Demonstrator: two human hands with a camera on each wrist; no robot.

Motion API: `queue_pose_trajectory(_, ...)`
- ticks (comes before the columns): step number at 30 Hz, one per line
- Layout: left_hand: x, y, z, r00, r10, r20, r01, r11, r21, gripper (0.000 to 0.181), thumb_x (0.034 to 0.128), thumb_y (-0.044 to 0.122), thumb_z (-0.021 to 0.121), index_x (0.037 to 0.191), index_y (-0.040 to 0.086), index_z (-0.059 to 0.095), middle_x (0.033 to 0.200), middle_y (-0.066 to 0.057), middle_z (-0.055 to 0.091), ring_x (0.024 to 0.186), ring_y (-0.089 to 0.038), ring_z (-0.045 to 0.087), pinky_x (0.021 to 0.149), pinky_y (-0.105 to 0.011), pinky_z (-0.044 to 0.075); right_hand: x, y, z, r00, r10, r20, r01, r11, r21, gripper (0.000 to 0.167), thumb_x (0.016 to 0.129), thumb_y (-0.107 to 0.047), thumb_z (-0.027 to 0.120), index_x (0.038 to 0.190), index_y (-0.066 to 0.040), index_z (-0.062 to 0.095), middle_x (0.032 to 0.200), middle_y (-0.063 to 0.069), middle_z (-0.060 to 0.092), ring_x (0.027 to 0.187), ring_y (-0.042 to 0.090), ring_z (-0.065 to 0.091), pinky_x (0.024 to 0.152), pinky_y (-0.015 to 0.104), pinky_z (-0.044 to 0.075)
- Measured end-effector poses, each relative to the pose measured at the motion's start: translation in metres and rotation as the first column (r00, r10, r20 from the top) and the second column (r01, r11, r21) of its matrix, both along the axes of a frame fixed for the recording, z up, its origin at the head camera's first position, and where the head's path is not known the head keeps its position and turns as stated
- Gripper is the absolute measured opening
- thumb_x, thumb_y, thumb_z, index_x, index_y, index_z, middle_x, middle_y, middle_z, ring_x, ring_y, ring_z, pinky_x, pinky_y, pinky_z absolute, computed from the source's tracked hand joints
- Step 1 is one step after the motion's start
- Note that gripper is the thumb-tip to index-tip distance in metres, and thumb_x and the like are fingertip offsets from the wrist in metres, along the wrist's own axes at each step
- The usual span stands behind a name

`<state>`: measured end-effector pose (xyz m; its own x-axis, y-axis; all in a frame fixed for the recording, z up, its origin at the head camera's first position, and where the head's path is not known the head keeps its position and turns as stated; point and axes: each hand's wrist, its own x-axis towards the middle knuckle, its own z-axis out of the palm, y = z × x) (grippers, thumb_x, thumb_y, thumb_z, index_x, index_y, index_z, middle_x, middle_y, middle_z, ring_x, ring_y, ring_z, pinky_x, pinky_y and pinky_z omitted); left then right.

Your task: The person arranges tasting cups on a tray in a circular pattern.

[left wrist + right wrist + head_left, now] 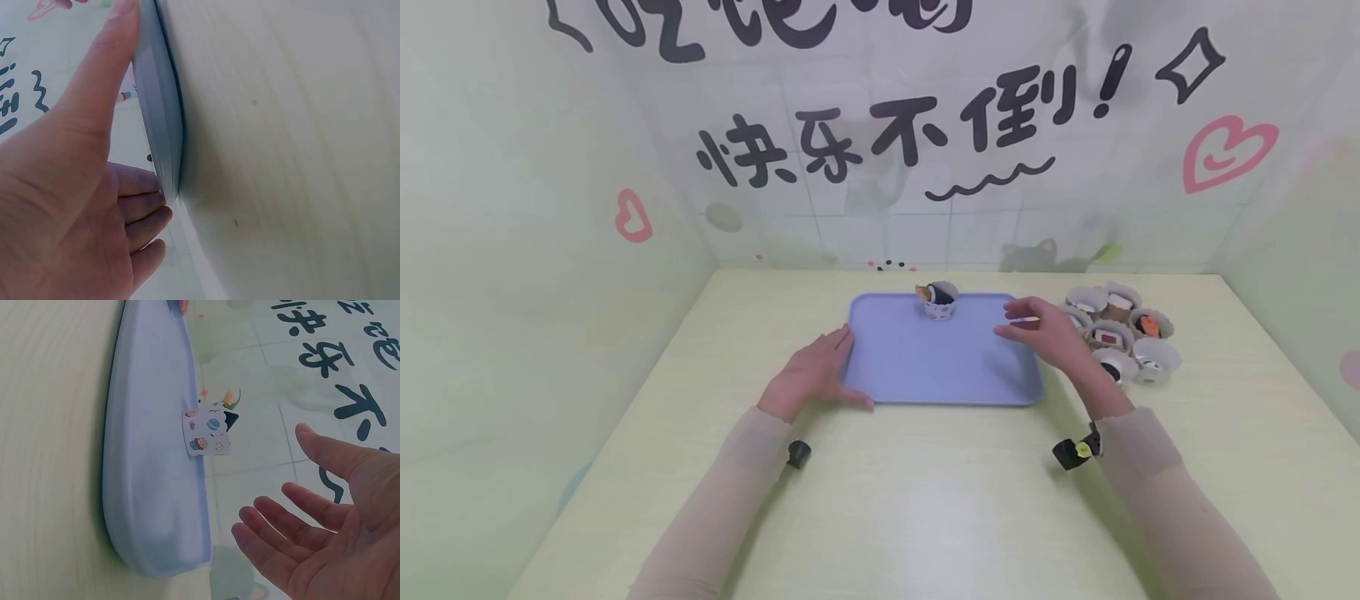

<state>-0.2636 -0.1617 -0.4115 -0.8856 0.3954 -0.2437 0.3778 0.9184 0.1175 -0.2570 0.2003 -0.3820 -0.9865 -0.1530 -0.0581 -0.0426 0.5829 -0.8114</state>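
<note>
The relaxed left hand [811, 372] touches the tray [942, 367] at nine o'clock; the loose-fingered right hand [1047, 332] hovers at three.

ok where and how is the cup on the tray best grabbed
Probably pinch the cup by its outer wall, the right hand coming from the right: it stands upright near the back edge of the tray, and an orange piece juts leftward.

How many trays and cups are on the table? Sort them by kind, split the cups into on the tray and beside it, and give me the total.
Tray: 1
Cup on the tray: 1
Cups beside the tray: 7
Total: 9
</note>
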Motion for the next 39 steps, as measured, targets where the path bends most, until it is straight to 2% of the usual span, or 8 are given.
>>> queue_pose_trajectory(5, 0.001, 0.001, 0.0, 1.0, -0.009, -0.007, 0.009, 1.0, 0.013, 0.136, 0.066, 0.078, 0.073, 0.158, -0.002, 0.012, 0.167, -0.019, 0.013, 0.152, -0.04, 0.023, 0.125, -0.049, 0.027, 0.008, 0.007, 0.004, 1.0, 0.015, 0.001, -0.015, 1.0, 0.016, 0.056, 0.096, -0.027, 0.067, 0.139, 0.004, 0.048, 0.144, 0.025, 0.051, 0.133, 0.043, 0.052, 0.111, 0.054, 0.046)
queue_pose_trajectory(15, 0.001, 0.001, 0.002, 1.0, -0.005, -0.014, 0.005, 1.0, 0.007, 0.136, 0.0661, 0.078, 0.073, 0.158, -0.002, 0.012, 0.167, -0.018, 0.012, 0.153, -0.039, 0.022, 0.125, -0.049, 0.027, 0.022, 0.02, 0.016, 0.999, 0.024, -0.026, -0.025, 1.0, -0.017, 0.057, 0.095, -0.029, 0.068, 0.138, 0.003, 0.05, 0.143, 0.026, 0.052, 0.132, 0.041, 0.054, 0.108, 0.053, 0.049)
queue_pose_trajectory(27, 0.003, 0.001, 0.003, 1.0, 0.005, -0.004, -0.005, 1.0, 0.025, 0.136, 0.0657, 0.075, 0.076, 0.158, -0.003, 0.013, 0.167, -0.019, 0.013, 0.152, -0.04, 0.023, 0.124, -0.051, 0.028, 0.038, 0.033, 0.021, 0.998, 0.031, -0.058, -0.03, 0.999, 0.03, 0.057, 0.096, -0.032, 0.067, 0.137, 0.003, 0.051, 0.14, 0.025, 0.055, 0.13, 0.042, 0.055, 0.105, 0.054, 0.05)
queue_pose_trajectory(30, 0.003, 0.001, 0.002, 1.0, 0.006, -0.005, -0.006, 1.0, 0.02, 0.136, 0.066, 0.074, 0.076, 0.158, -0.003, 0.013, 0.167, -0.019, 0.013, 0.152, -0.04, 0.023, 0.124, -0.051, 0.028, 0.042, 0.037, 0.022, 0.996, 0.032, -0.084, -0.028, 0.998, 0.052, 0.056, 0.096, -0.032, 0.067, 0.137, 0.003, 0.051, 0.138, 0.025, 0.057, 0.129, 0.042, 0.057, 0.102, 0.047, 0.054)
queue_pose_trajectory(33, 0.002, 0.001, 0.002, 1.0, 0.006, -0.005, -0.006, 1.0, 0.015, 0.136, 0.066, 0.075, 0.076, 0.158, -0.003, 0.013, 0.167, -0.019, 0.014, 0.152, -0.04, 0.024, 0.124, -0.051, 0.028, 0.046, 0.042, 0.024, 0.994, 0.031, -0.106, -0.025, 0.998, 0.057, 0.054, 0.096, -0.031, 0.067, 0.136, 0.002, 0.053, 0.136, 0.024, 0.058, 0.126, 0.04, 0.059, 0.094, 0.023, 0.057)
queue_pose_trajectory(34, 0.003, 0.001, 0.002, 1.0, 0.006, -0.003, -0.006, 1.0, 0.013, 0.136, 0.066, 0.075, 0.076, 0.158, -0.002, 0.013, 0.167, -0.019, 0.014, 0.152, -0.04, 0.024, 0.124, -0.05, 0.029, 0.048, 0.043, 0.024, 0.993, 0.03, -0.111, -0.025, 0.998, 0.052, 0.052, 0.097, -0.031, 0.066, 0.135, 0.002, 0.053, 0.135, 0.024, 0.059, 0.125, 0.038, 0.061, 0.09, 0.016, 0.056)
queue_pose_trajectory(36, 0.002, 0.001, 0.002, 1.0, 0.005, -0.005, -0.005, 1.0, 0.009, 0.136, 0.0659, 0.076, 0.075, 0.158, -0.002, 0.013, 0.167, -0.019, 0.014, 0.152, -0.04, 0.024, 0.124, -0.05, 0.029, 0.051, 0.046, 0.025, 0.993, 0.025, -0.119, -0.022, 0.999, 0.032, 0.05, 0.097, -0.03, 0.066, 0.134, 0.002, 0.054, 0.133, 0.024, 0.06, 0.117, 0.021, 0.067, 0.084, 0.005, 0.05)
queue_pose_trajectory(39, 0.002, 0.001, 0.002, 1.0, 0.004, -0.007, -0.004, 1.0, 0.005, 0.136, 0.066, 0.077, 0.075, 0.158, -0.002, 0.013, 0.167, -0.019, 0.014, 0.152, -0.04, 0.025, 0.124, -0.05, 0.03, 0.056, 0.051, 0.025, 0.99, 0.019, -0.139, -0.016, 1.0, 0.027, 0.048, 0.096, -0.029, 0.067, 0.132, 0.001, 0.056, 0.131, 0.024, 0.061, 0.101, -0.01, 0.062, 0.08, 0.001, 0.047)
